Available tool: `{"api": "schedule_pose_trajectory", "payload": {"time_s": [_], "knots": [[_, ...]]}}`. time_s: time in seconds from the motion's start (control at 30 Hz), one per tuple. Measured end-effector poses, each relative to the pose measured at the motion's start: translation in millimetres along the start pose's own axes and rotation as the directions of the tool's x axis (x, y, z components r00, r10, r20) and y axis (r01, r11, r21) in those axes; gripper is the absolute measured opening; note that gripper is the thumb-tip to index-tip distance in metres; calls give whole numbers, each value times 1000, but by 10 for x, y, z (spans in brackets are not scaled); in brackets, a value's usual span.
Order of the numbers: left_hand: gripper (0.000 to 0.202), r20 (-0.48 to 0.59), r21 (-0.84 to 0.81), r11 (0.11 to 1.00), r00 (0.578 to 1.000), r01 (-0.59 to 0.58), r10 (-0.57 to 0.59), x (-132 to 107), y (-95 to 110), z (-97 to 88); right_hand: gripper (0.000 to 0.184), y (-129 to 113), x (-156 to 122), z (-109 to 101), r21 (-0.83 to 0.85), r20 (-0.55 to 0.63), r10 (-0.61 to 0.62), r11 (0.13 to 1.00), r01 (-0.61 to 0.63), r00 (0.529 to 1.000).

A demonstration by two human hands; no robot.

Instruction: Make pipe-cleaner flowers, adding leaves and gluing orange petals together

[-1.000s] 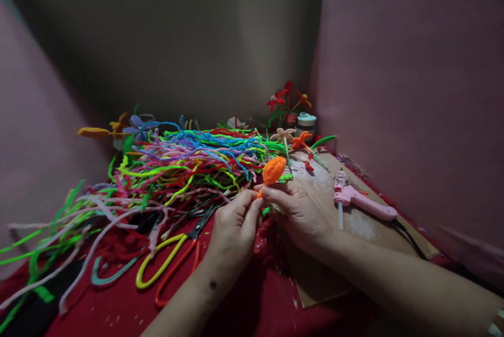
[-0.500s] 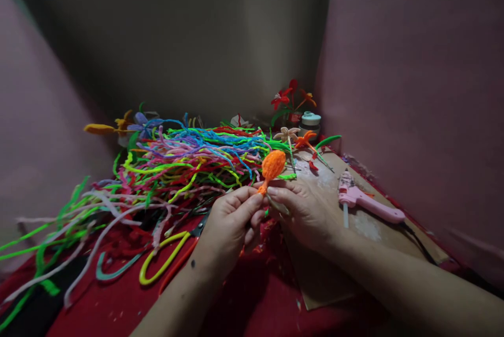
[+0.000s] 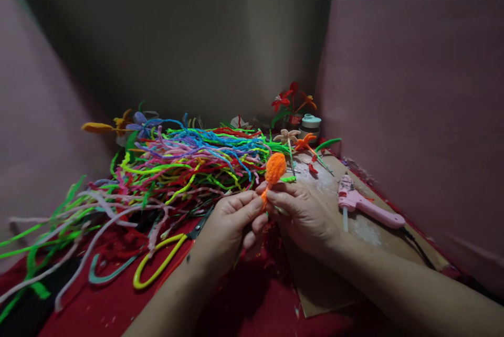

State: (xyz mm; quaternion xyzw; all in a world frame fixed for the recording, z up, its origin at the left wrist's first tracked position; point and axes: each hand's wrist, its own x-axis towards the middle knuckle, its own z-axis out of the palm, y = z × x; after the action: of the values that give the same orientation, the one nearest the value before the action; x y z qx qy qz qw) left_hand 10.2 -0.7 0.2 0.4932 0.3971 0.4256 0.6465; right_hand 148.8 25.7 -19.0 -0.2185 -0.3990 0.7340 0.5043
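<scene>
An orange pipe-cleaner bud (image 3: 274, 167), a fuzzy oval on a short stem, stands upright between my two hands. My left hand (image 3: 230, 227) pinches the stem from the left with thumb and forefinger. My right hand (image 3: 301, 213) pinches the same stem from the right, fingers curled. Both hands hover just above the red cloth (image 3: 118, 305), in front of a big heap of coloured pipe cleaners (image 3: 185, 161).
Yellow-handled scissors (image 3: 165, 258) lie left of my left hand. A pink glue gun (image 3: 364, 203) rests on a cardboard sheet (image 3: 326, 284) at right. Finished pipe-cleaner flowers (image 3: 291, 98) and a small jar (image 3: 311, 123) stand in the back corner. Walls close in on three sides.
The orange bud stays pinched in both hands and has tilted slightly more upright. My left-hand fingers have shifted a little along the stem. The view has drifted a bit.
</scene>
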Motion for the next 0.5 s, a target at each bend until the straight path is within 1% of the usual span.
{"api": "schedule_pose_trajectory", "payload": {"time_s": [0.03, 0.07, 0.1, 0.13, 0.17, 0.2, 0.23, 0.27, 0.3, 0.4, 0.5], "knots": [[24, -67, 179, 981, 993, -80, 93, -7, -12, 18, 10, 0, -1, 4, 4, -9, -9, 1000, 9, 1000], [24, -111, 370, 915, 970, -162, 217, -13, -29, 34, 10, 3, -2, 6, 2, -16, -29, 1000, 29, 999], [22, -123, 542, 808, 929, -231, 348, -17, -49, 46, 9, 8, -2, 7, -6, -23, -51, 999, 51, 998], [18, -105, 670, 687, 879, -282, 464, -19, -69, 53, 8, 15, -2, 7, -18, -28, -67, 998, 67, 997], [16, -76, 752, 581, 835, -311, 545, -20, -87, 56, 8, 21, -1, 6, -29, -30, -75, 997, 74, 997], [14, -48, 801, 504, 804, -324, 593, -19, -99, 56, 8, 27, 1, 5, -32, -27, -78, 997, 77, 997], [15, -33, 825, 462, 790, -324, 612, -17, -105, 54, 8, 30, 3, 3, -34, -22, -72, 997, 71, 997], [15, -29, 833, 451, 788, -320, 614, -16, -103, 52, 9, 31, 4, 0, -37, -18, -62, 997, 61, 998], [16, -34, 830, 461, 796, -314, 604, -17, -95, 49, 9, 29, 5, -3, -44, -11, -51, 998, 51, 999], [15, -72, 791, 534, 821, -299, 566, -28, -54, 41, 10, 14, 0, -15, -97, 20, -41, 994, 43, 999], [16, -120, 742, 614, 848, -268, 516, -48, -19, 36, 12, -7, -19, -20, -188, 44, -58, 980, 65, 997]]}}
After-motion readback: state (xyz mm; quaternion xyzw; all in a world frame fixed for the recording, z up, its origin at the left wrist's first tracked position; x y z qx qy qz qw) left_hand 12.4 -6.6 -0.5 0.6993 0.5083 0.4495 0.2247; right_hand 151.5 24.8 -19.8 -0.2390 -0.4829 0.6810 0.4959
